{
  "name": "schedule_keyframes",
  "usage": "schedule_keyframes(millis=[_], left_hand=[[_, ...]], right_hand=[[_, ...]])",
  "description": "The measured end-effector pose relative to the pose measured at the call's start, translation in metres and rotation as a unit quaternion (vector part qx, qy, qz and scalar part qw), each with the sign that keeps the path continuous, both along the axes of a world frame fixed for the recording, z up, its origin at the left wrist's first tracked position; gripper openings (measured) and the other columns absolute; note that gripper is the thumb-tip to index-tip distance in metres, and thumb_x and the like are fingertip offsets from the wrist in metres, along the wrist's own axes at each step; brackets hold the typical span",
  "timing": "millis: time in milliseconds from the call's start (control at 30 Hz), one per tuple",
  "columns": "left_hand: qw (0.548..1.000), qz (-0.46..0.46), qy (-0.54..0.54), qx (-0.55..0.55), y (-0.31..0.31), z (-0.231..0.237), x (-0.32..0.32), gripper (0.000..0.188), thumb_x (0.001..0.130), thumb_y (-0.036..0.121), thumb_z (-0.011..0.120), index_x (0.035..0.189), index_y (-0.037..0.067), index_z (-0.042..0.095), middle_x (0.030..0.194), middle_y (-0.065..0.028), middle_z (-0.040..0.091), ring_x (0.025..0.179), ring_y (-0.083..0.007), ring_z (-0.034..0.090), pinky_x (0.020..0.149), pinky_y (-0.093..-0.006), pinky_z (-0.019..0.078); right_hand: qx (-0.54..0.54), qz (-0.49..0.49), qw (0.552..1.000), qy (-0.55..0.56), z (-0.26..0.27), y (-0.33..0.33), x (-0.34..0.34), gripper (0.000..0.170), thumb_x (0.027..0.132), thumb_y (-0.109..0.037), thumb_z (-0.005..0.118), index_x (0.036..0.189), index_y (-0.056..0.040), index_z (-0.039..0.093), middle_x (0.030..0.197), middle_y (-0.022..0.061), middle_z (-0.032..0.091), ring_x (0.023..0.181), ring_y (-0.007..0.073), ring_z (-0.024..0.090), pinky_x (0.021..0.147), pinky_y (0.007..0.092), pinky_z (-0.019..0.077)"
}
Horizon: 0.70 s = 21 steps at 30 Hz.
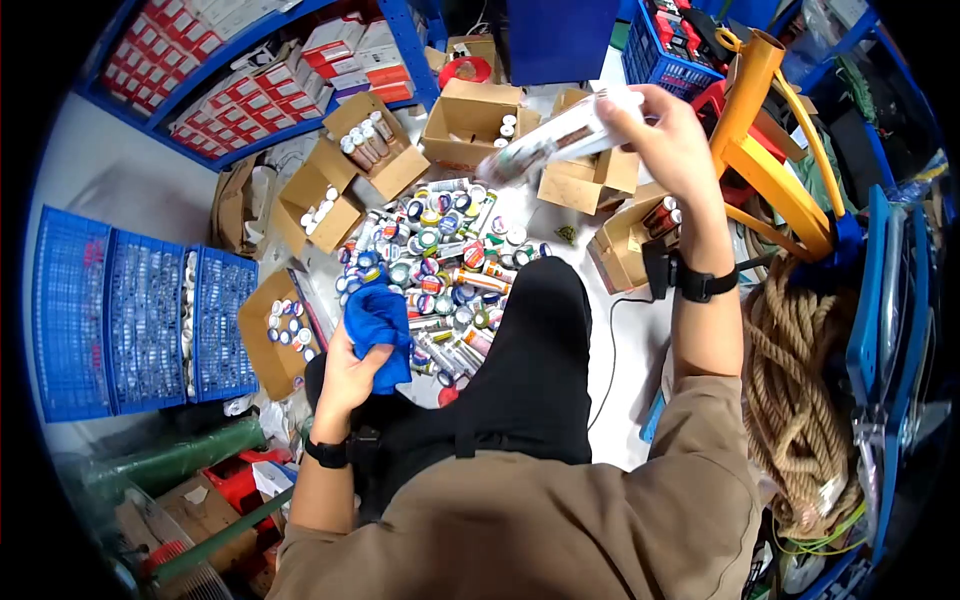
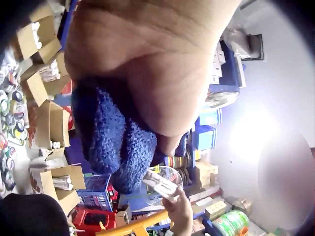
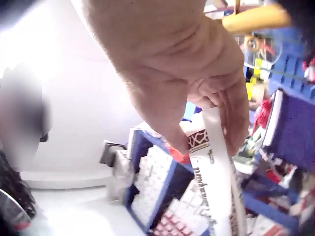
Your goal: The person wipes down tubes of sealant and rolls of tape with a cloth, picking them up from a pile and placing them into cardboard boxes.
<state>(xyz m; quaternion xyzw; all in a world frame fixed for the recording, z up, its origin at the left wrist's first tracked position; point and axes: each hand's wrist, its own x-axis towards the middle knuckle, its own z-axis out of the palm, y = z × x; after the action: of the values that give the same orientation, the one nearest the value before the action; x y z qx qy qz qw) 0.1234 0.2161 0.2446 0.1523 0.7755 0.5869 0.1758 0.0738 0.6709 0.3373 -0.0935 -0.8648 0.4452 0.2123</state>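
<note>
In the head view my right hand (image 1: 665,135) grips one end of a white printed tube (image 1: 560,138), raised over the cardboard boxes and tilted down to the left. The right wrist view shows the fingers and thumb of the hand (image 3: 197,93) around the tube (image 3: 211,172). My left hand (image 1: 350,375) holds a bunched blue cloth (image 1: 385,325) above my lap; up close, the cloth (image 2: 118,137) looks fluffy under the left hand (image 2: 142,64). Below lies a pile of mixed tubes (image 1: 450,250) on the floor.
Open cardboard boxes (image 1: 465,115) holding tubes ring the pile. Blue crates (image 1: 150,320) stand at the left, shelves of red-and-white boxes (image 1: 240,110) at the back left. A yellow metal frame (image 1: 770,180) and coiled rope (image 1: 800,400) are at the right.
</note>
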Motion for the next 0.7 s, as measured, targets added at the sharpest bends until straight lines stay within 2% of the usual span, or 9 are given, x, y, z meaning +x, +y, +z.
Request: schedule_keyframes(millis=[67,133,167,233,333,400,533,667,700], left_hand=[[0.995,0.067,-0.038,0.064,0.008,-0.019,-0.010,0.047,0.089,0.010,0.067,0.131,0.001,0.048,0.110,-0.0042,0.061,0.101,-0.0125,0.057,0.092,-0.0306,0.0467],[0.996,0.048,-0.021,0.074,0.014,-0.045,-0.027,0.047,0.092,0.022,0.066,0.131,0.002,0.048,0.112,-0.0060,0.061,0.100,-0.0146,0.059,0.089,-0.0311,0.0487],[0.993,0.052,-0.048,0.096,0.022,-0.053,-0.033,0.049,0.093,0.023,0.066,0.132,0.001,0.047,0.114,-0.0071,0.061,0.101,-0.0153,0.059,0.089,-0.0317,0.0489],[0.981,0.065,-0.132,0.125,0.042,-0.058,-0.046,0.054,0.093,0.025,0.065,0.137,0.001,0.044,0.120,-0.0098,0.060,0.105,-0.0176,0.059,0.093,-0.0336,0.0478],[0.974,0.126,-0.154,0.112,0.057,-0.093,-0.061,0.051,0.095,0.024,0.062,0.137,0.002,0.044,0.126,-0.0100,0.058,0.114,-0.0201,0.057,0.101,-0.0355,0.0442],[0.940,0.198,-0.243,0.135,0.070,-0.109,-0.081,0.048,0.096,0.021,0.060,0.138,0.002,0.044,0.127,-0.0102,0.057,0.116,-0.0212,0.056,0.102,-0.0363,0.0442],[0.872,0.287,-0.375,0.128,0.075,-0.105,-0.104,0.049,0.097,0.023,0.058,0.139,0.003,0.043,0.124,-0.0109,0.059,0.111,-0.0235,0.060,0.098,-0.0368,0.0475],[0.871,0.305,-0.367,0.115,0.093,-0.114,-0.117,0.053,0.094,0.028,0.062,0.137,0.003,0.045,0.121,-0.0106,0.060,0.105,-0.0218,0.062,0.094,-0.0357,0.0495],[0.863,0.306,-0.385,0.117,0.093,-0.120,-0.116,0.048,0.094,0.021,0.060,0.137,0.003,0.045,0.123,-0.0107,0.060,0.108,-0.0218,0.062,0.095,-0.0355,0.0494]], right_hand=[[0.053,-0.087,0.993,-0.056,-0.027,0.042,-0.027,0.064,0.077,-0.049,0.076,0.109,0.0055,0.064,0.093,0.0212,0.071,0.089,0.0294,0.071,0.080,0.0361,0.0541],[0.169,-0.178,0.967,-0.070,-0.082,0.079,-0.064,0.058,0.078,-0.044,0.079,0.106,0.0050,0.063,0.091,0.0190,0.072,0.086,0.0252,0.071,0.078,0.0347,0.0544],[0.169,-0.211,0.957,-0.103,-0.107,0.092,-0.083,0.063,0.074,-0.045,0.080,0.107,0.0054,0.062,0.095,0.0228,0.071,0.091,0.0323,0.071,0.082,0.0381,0.0541],[0.160,-0.217,0.953,-0.137,-0.165,0.119,-0.118,0.062,0.074,-0.042,0.079,0.110,0.0047,0.061,0.099,0.0258,0.070,0.097,0.0368,0.069,0.085,0.0426,0.0529],[0.124,-0.213,0.949,-0.194,-0.248,0.146,-0.173,0.060,0.073,-0.037,0.079,0.113,0.0044,0.060,0.102,0.0275,0.068,0.099,0.0395,0.067,0.087,0.0446,0.0520],[0.138,-0.181,0.943,-0.242,-0.347,0.173,-0.227,0.060,0.074,-0.030,0.080,0.119,0.0023,0.056,0.103,0.0257,0.069,0.098,0.0409,0.066,0.089,0.0466,0.0516],[0.220,-0.130,0.918,-0.304,-0.417,0.181,-0.275,0.060,0.078,-0.031,0.077,0.124,-0.0014,0.052,0.118,0.0219,0.064,0.108,0.0366,0.062,0.092,0.0449,0.0508],[0.315,-0.134,0.864,-0.369,-0.449,0.177,-0.308,0.051,0.083,-0.038,0.071,0.122,-0.0084,0.057,0.123,0.0101,0.064,0.121,0.0287,0.054,0.098,0.0471,0.0444],[0.358,-0.122,0.856,-0.354,-0.462,0.180,-0.315,0.048,0.085,-0.040,0.068,0.121,-0.0099,0.058,0.122,0.0079,0.065,0.123,0.0270,0.052,0.101,0.0449,0.0408]])
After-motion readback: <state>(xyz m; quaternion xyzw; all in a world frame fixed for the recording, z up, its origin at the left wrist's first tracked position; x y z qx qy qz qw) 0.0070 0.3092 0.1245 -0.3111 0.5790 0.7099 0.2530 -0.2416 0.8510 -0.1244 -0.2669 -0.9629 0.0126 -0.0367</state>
